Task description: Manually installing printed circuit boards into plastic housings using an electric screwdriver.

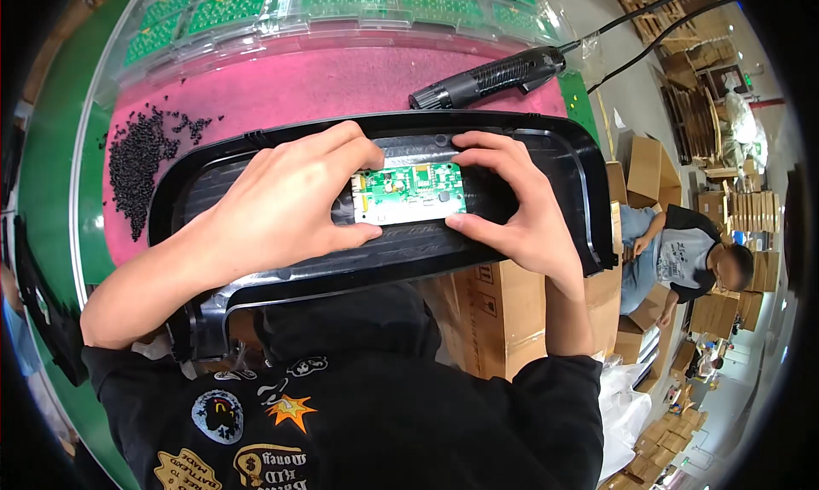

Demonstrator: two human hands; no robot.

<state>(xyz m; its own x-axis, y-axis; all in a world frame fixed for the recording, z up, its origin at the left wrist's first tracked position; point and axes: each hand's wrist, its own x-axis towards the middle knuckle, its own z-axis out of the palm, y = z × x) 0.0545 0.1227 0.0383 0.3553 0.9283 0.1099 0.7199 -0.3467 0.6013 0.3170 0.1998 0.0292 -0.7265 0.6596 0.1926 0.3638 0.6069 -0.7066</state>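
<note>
A small green circuit board (415,189) with a white strip along its near edge lies level over the inside of a black plastic housing (591,174). My left hand (290,191) is curled about the board's left end, fingers at the far corner and thumb by the near corner. At the other end, my right hand (525,202) pinches the board, with its thumb on the near edge and fingertips at the far edge. The housing, a long open shell with rounded corners, sits below both hands. Whether the board touches the housing floor I cannot tell.
Beyond the housing a black electric screwdriver (490,76) with a cord lies on the pink mat (341,68). A heap of small black screws (141,166) covers the mat's left. Clear trays of green boards (341,8) stand behind. Cardboard boxes (503,311) and a seated person (682,255) are at right.
</note>
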